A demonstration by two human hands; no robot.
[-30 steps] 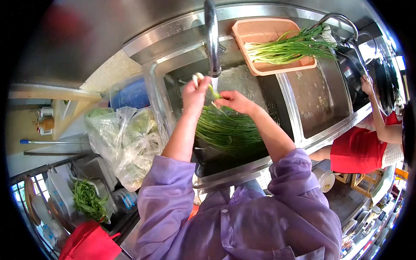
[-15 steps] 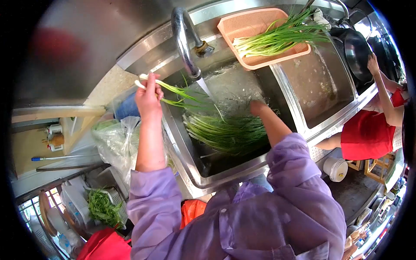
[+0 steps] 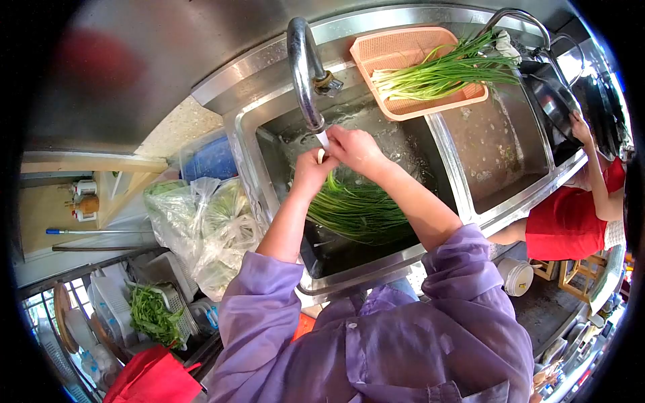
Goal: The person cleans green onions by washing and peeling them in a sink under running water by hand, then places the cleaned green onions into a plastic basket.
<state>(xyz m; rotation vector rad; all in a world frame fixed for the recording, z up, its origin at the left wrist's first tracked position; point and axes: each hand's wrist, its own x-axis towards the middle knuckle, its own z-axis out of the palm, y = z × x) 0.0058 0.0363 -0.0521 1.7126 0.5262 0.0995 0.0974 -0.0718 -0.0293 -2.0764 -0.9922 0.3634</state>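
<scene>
A: Where were the spring onions (image 3: 363,211)?

B: Most lay in the sink basin (image 3: 252,168), leaves fanned out in the water below the hands. More rested in the peach basket (image 3: 396,46), their green tips hanging over its rim.

A: And the hands?

B: The left hand (image 3: 313,171) was curled round a stalk or a few, a white end poking out at the top. The right hand (image 3: 356,149) had its fingers bunched just beside it, by the stream from the tap (image 3: 304,87); I couldn't tell whether they pinched anything.

A: How would you have expected them to handle?

B: Light, and slick when wet. The leaves looked limp and easy to bruise or tangle, while the white ends seemed firmer.

A: So where was the best hold?

B: Just above the white end, I'd have said, snug but not squeezed.
</scene>
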